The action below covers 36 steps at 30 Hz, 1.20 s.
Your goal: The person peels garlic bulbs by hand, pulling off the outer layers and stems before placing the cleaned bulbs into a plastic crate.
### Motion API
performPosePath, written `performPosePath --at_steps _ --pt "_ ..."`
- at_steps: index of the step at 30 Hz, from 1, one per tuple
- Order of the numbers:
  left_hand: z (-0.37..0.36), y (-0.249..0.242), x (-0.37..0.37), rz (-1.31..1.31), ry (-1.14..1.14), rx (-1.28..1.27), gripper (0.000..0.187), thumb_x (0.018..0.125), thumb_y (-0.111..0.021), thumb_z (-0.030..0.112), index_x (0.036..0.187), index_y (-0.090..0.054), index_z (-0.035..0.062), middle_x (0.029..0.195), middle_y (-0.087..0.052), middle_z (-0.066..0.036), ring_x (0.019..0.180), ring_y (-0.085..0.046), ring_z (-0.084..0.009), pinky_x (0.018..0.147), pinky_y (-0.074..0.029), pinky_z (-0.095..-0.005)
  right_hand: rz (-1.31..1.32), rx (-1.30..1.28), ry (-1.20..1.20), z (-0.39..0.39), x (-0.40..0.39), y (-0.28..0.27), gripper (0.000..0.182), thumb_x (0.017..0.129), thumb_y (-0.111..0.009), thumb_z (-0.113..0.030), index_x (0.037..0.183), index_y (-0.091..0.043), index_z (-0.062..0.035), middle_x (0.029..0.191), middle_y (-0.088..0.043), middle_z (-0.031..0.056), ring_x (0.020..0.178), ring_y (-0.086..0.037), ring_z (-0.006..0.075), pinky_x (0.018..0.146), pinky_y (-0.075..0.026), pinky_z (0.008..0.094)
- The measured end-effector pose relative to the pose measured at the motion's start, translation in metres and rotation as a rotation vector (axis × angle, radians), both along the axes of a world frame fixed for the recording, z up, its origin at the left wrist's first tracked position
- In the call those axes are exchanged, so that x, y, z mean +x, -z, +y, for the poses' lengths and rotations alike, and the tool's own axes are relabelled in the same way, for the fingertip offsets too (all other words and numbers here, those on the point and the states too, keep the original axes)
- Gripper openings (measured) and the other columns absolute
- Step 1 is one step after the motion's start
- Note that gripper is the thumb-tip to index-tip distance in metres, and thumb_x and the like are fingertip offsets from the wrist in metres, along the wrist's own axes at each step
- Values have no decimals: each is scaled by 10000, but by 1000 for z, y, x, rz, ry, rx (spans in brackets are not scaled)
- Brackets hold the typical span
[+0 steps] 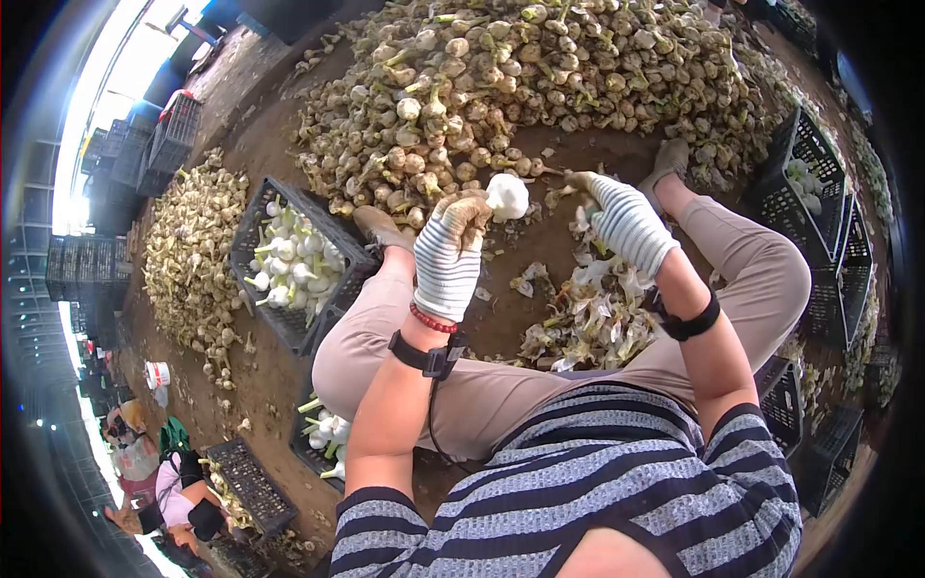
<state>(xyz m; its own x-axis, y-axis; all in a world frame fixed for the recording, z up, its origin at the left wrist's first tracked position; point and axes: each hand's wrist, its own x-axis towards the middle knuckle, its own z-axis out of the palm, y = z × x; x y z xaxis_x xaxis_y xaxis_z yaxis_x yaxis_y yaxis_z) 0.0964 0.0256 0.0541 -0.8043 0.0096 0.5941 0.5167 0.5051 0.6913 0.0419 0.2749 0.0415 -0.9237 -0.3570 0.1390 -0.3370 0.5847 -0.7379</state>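
Gripping a round white peeled garlic bulb [507, 196], the left hand [450, 252] in a grey striped knit glove is closed around the bulb's lower side. Right hand [624, 223], same kind of glove, sits just right of the bulb, fingers curled; cannot tell if it pinches anything. Bulb is held above bare brown dirt, just below the big heap of unpeeled tan garlic heads [540, 77]. Loose pile of pale papery garlic skins [588, 318] lies below the bulb, between the person's knees. Black plastic crate with white cleaned garlic [289, 260] stands left of the bulb, beside the left knee. Empty-looking black plastic crates [819, 212] stand right of the bulb. Smaller garlic heap [193, 250] is far left of the bulb. Another person [159, 482] crouches well below-left.
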Motion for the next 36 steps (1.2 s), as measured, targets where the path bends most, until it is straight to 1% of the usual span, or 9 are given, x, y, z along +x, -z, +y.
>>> performPosePath --at_steps 6,11,13,15,18,24,27,32,36 --pt "12 0 4 -80 89 119 337 739 -582 -163 997 -627 49 1028 -656 -114 930 -637 -247 837 -514 -318 -529 -516 -110 -41 11 -44 386 957 -599 -311 1188 -602 -2 954 -671 44 860 -588 93 728 -501 274" --pt "15 8 5 -174 -7 237 410 870 -696 59 1217 -477 38 1112 -587 -79 920 -618 -161 835 -532 -292 -527 -824 32 -74 24 -26 364 922 -660 -241 1181 -588 3 1031 -652 47 934 -579 102 832 -488 267" --pt "19 1 8 -336 22 467 381 863 -709 72 1185 -508 33 1104 -591 -73 942 -605 -149 829 -523 -281 -204 -723 75 -84 29 -22 293 920 -644 -132 1166 -587 16 1017 -657 44 926 -576 91 831 -488 264" --pt "15 -14 10 -608 114 860 363 880 -710 154 1168 -531 25 1020 -633 -83 877 -629 -144 758 -546 -272 -299 -741 46 -84 31 -31 275 922 -623 -94 1169 -587 20 1022 -660 41 920 -575 88 829 -487 258" --pt "2 -1 8 -581 30 896 250 880 -705 126 1076 -590 23 919 -656 -56 840 -633 -132 723 -547 -268 -488 -718 19 -74 29 -46 248 920 -605 -54 1153 -621 31 1020 -680 25 899 -571 65 799 -486 232" --pt "12 -19 13 -470 -120 711 122 869 -708 81 959 -641 34 878 -666 -30 750 -612 -85 681 -498 -237 -317 -450 64 -80 37 -55 269 887 -669 -123 1125 -637 -1 909 -700 100 793 -624 119 718 -506 269" --pt "12 -17 12 -488 -91 739 114 865 -711 75 948 -643 35 853 -664 -24 731 -609 -82 677 -495 -234 45 -195 119 -80 30 -45 234 832 -705 -150 996 -653 7 818 -666 179 665 -620 187 633 -495 326" --pt "11 -12 12 -503 -76 785 108 865 -712 79 933 -641 33 823 -662 -24 712 -616 -92 670 -511 -240 -173 -351 58 -73 21 -44 164 852 -642 -92 981 -664 7 743 -658 184 657 -620 180 620 -491 325" --pt "16 -13 13 -528 -101 778 112 865 -714 89 922 -636 34 827 -665 -32 715 -626 -101 674 -530 -249 -84 -274 12 -72 34 -52 203 844 -663 -136 1005 -661 -12 856 -663 184 763 -649 295 695 -502 355"
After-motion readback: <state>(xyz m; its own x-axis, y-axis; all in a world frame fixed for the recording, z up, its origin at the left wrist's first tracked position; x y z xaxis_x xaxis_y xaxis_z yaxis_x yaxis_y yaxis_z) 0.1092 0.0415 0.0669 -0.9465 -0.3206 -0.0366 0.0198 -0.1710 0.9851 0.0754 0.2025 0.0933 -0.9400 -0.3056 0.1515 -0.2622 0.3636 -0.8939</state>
